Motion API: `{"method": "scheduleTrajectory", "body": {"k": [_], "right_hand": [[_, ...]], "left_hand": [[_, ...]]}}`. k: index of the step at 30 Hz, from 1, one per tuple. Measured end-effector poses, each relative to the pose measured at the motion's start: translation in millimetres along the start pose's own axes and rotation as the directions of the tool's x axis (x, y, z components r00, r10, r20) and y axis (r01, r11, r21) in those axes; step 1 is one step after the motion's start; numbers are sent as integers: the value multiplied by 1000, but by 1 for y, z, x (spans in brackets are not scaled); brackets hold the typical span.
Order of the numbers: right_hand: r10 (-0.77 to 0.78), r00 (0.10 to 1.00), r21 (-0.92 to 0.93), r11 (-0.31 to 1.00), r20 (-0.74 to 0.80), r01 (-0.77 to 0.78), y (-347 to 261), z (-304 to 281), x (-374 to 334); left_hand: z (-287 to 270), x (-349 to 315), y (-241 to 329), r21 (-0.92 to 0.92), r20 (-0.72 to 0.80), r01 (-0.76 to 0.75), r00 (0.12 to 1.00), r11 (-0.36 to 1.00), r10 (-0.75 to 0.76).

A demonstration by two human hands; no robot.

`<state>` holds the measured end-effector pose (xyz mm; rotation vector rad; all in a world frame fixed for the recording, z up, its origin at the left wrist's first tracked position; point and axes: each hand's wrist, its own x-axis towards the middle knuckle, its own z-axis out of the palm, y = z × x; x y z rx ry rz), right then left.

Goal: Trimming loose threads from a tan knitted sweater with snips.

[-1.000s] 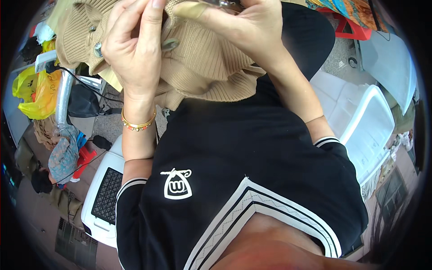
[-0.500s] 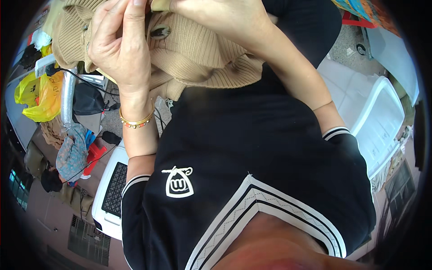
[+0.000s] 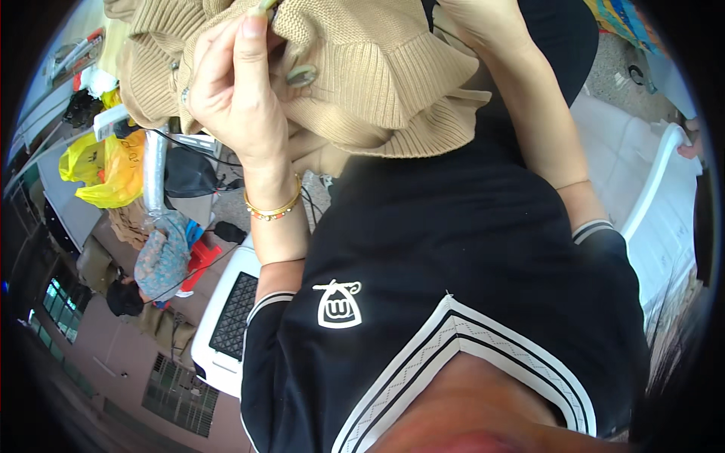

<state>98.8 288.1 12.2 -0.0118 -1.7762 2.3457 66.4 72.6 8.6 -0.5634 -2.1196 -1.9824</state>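
Observation:
Across my lap lies a tan ribbed knit cardigan [image 3: 393, 83], bunched up toward the top of the view. A shiny greenish-brown button [image 3: 302, 75] shows on it, just right of my left hand. My left hand [image 3: 242, 98] is closed, thumb and finger pinching a similar pale greenish button [image 3: 266, 4] at the top edge. At the cardigan's right side is my right hand [image 3: 483, 23], its fingers mostly cut off by the picture's upper edge, so what it holds is hidden.
A white plastic bin [image 3: 642, 174] stands at my right, with another person's hand [image 3: 689, 143] at its rim. To my left are yellow plastic bags [image 3: 113, 170], a black bag [image 3: 189, 172], cables and a white box with a black grille [image 3: 234, 317]. Another person [image 3: 162, 257] sits beyond.
My right hand has moved away from my left, to the right and toward the upper edge. The left hand still pinches at the cardigan. The whole view has shifted, with surroundings appearing further right.

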Motion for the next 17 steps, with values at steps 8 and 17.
{"method": "scheduleTrajectory", "body": {"k": [8, 17], "right_hand": [[-163, 983, 216, 966, 81, 143, 19, 11, -13], [36, 971, -532, 841, 236, 98, 27, 14, -17]], "left_hand": [[3, 4, 2, -68, 15, 129, 992, 989, -128], [1, -1, 9, 2, 71, 176, 982, 984, -175]]}}
